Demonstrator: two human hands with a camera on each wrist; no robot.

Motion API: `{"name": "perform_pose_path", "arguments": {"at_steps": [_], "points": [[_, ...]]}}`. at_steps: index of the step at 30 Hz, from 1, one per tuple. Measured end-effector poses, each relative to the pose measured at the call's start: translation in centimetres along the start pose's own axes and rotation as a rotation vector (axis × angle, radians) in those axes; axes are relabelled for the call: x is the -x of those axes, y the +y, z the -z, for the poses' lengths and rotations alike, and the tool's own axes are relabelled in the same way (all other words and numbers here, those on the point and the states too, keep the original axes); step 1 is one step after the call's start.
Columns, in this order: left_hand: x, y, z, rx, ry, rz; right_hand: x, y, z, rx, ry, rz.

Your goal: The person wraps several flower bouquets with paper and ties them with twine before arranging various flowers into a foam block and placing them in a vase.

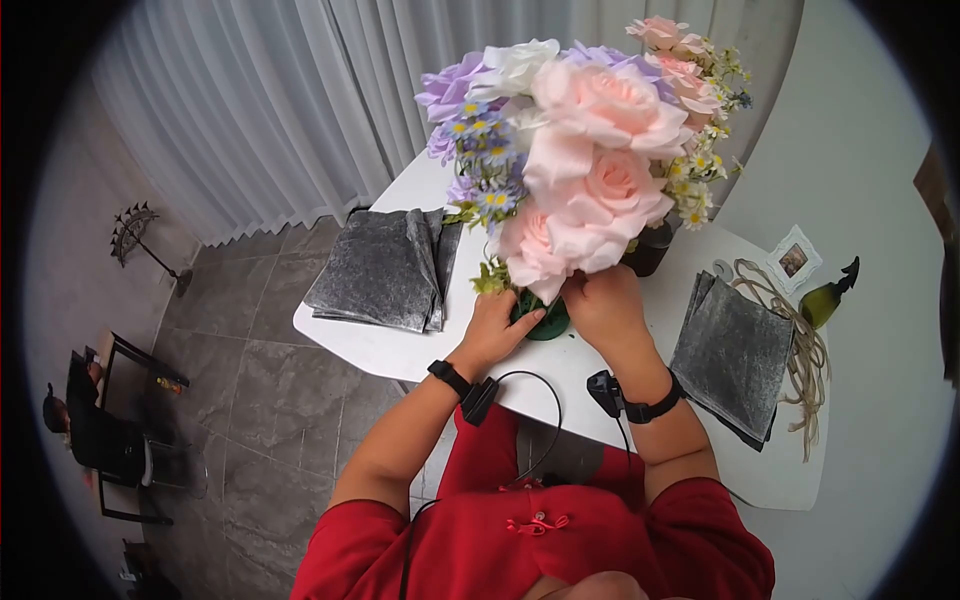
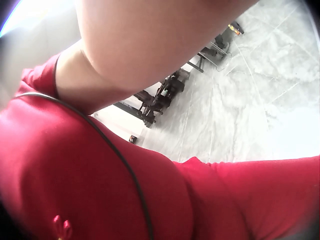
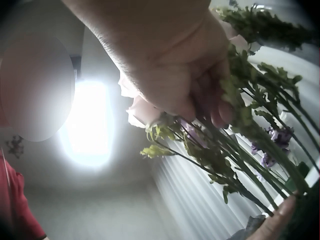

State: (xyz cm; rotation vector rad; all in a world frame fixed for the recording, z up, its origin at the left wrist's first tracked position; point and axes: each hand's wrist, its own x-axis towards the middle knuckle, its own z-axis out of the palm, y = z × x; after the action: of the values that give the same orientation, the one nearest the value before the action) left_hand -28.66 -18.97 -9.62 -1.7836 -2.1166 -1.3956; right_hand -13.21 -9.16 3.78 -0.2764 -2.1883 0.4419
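Note:
In the head view, a large bouquet of artificial flowers [image 1: 610,180], pink, white and lilac, stands over the white table. My left hand [image 1: 492,328] holds the side of a dark green round base [image 1: 548,320], thumb over its near edge, other fingers partly hidden. My right hand [image 1: 608,312] is under the pink roses, its fingertips hidden there. From the right wrist, my right hand [image 3: 185,80] shows fingers curled round the green stems [image 3: 235,155], above my left hand's thumb [image 3: 275,220] at their lower ends. The left wrist view shows neither hand.
Grey sheets [image 1: 380,270] lie on the table's left part, more grey sheets [image 1: 735,345] on the right beside beige cord [image 1: 808,380], a white frame [image 1: 793,260] and a green ornament [image 1: 825,300]. A dark pot [image 1: 652,248] stands behind the right hand. A person [image 1: 105,430] sits far left.

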Motion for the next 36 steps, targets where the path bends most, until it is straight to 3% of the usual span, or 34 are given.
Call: {"name": "perform_pose_path", "arguments": {"at_steps": [3,4,5,7,8,9,11,12,13,16,19,21,23,25,27,29,31,32,33,35,36], "points": [[0.2,0.2,-0.1,0.033,0.011,0.049,-0.5,-0.6,2.3,0.011,-0.005,0.095],[0.2,0.2,-0.2,0.045,0.017,0.057,-0.5,-0.9,3.8,-0.077,-0.117,-0.022],[0.2,0.3,-0.2,0.058,0.022,0.064,-0.6,-1.2,5.2,-0.071,-0.110,-0.020],[0.1,0.4,-0.1,0.192,0.033,0.087,-0.7,-1.2,7.4,-0.479,-0.259,-0.172],[0.2,-0.4,0.4,0.197,-0.142,0.208,-0.5,-0.4,8.2,-0.499,-0.295,-0.204],[0.1,-0.2,0.4,0.191,-0.141,0.203,-0.5,0.3,9.0,-0.501,-0.290,-0.198],[0.1,0.3,0.4,0.386,0.151,0.099,-0.8,1.3,10.2,-0.585,-0.262,-0.381],[0.6,-0.7,0.5,0.441,0.089,0.293,-1.0,1.3,10.4,-0.578,-0.164,-0.389],[0.7,-1.1,0.6,0.431,0.096,0.286,-1.2,1.7,10.7,-0.584,-0.160,-0.377],[0.7,-0.8,1.0,0.600,0.219,0.516,-1.3,3.9,12.0,-0.295,-0.305,-0.540],[0.4,-1.7,2.3,0.523,0.160,0.619,-0.8,7.2,11.3,-0.187,-0.322,-0.483],[0.4,-1.9,3.4,0.414,0.185,0.564,-1.5,6.9,10.8,-0.098,-0.364,-0.469],[0.8,-1.5,4.4,0.376,0.229,0.632,-1.7,7.2,9.7,-0.009,-0.406,-0.458],[1.8,-0.8,4.2,0.362,0.264,0.589,-1.1,9.1,6.7,-0.037,-0.470,-0.416],[2.5,3.3,3.9,-0.050,0.291,0.385,-1.0,8.8,4.8,-0.019,-0.505,-0.321],[3.2,5.0,1.6,-0.045,0.307,0.294,-1.1,8.0,3.0,-0.001,-0.541,-0.219],[3.0,6.7,-0.4,-0.119,0.316,0.251,-1.6,7.0,1.7,-0.327,-0.535,-0.194],[2.8,7.1,-1.1,-0.124,0.323,0.253,-1.7,5.9,1.6,-0.148,-0.498,-0.033],[2.5,7.4,-1.6,-0.113,0.354,0.251,-1.5,6.0,0.9,-0.151,-0.501,-0.023],[2.0,6.5,-2.1,-0.107,0.392,0.255,-0.6,6.4,-0.9,-0.092,-0.058,0.517],[1.5,5.4,-2.2,-0.123,0.277,0.224,0.0,5.4,-0.8,-0.532,-0.084,0.265]]}}
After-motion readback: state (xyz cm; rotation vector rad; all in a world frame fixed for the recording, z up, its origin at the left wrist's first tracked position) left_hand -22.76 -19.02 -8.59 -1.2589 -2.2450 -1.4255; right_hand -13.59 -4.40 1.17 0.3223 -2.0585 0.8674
